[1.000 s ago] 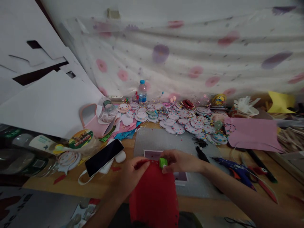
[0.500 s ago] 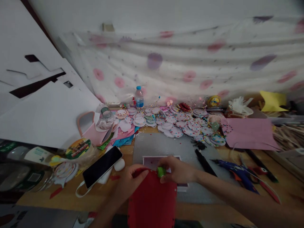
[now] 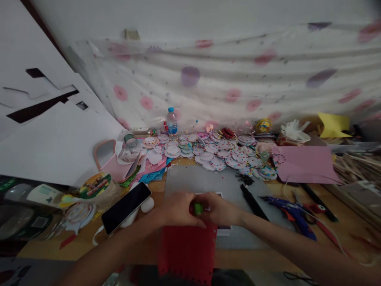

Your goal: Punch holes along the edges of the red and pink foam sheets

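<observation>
A red sheet (image 3: 187, 250) with small holes along its edges hangs over the table's front edge, towards my lap. At its upper end is a small green tool (image 3: 198, 208) that looks like a craft punch. My right hand (image 3: 222, 208) grips the punch from the right, with its fingers curled. From the left, my left hand (image 3: 181, 208) closes round the same punch, its thumb lying across the top of the red sheet. Fingers hide most of the punch and the sheet's upper edge. Beneath the hands lies a grey cutting mat (image 3: 190, 178).
Piles of dotted paper discs (image 3: 220, 153) line the back, near a water bottle (image 3: 172, 122). A phone (image 3: 126, 208) lies left, beside a round tub (image 3: 97, 186). At right are a black cutter (image 3: 253, 202), a blue glue gun (image 3: 290, 210) and a pink sheet (image 3: 306, 165).
My left hand has left the sheet's upper left edge and moved right to the green punch, now meeting my right hand there. The camera view has shifted slightly.
</observation>
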`<control>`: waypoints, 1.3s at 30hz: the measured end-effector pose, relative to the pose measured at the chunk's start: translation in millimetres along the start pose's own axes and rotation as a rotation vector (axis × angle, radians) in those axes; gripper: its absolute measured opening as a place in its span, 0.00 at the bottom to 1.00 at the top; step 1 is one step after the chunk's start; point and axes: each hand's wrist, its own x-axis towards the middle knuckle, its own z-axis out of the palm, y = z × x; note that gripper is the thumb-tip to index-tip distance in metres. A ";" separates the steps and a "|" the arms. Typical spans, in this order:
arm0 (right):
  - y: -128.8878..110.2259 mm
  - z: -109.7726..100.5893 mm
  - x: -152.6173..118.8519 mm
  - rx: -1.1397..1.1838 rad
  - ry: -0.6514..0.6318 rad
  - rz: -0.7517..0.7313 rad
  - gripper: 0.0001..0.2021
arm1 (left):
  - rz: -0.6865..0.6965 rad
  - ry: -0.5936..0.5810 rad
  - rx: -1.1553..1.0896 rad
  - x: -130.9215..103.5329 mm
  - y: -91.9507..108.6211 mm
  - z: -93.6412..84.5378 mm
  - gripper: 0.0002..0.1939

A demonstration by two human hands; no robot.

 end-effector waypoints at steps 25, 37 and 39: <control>24.1 -4.4 -10.6 0.414 0.089 0.290 0.23 | -0.271 0.110 -0.283 -48.9 -14.8 6.4 0.09; -1.6 -11.8 -18.5 0.012 0.024 -0.081 0.15 | -0.275 0.178 -0.216 -52.7 4.3 20.2 0.12; -7.4 -14.8 -20.7 -0.117 -0.021 -0.122 0.15 | -0.263 0.182 -0.189 -52.2 10.0 17.5 0.12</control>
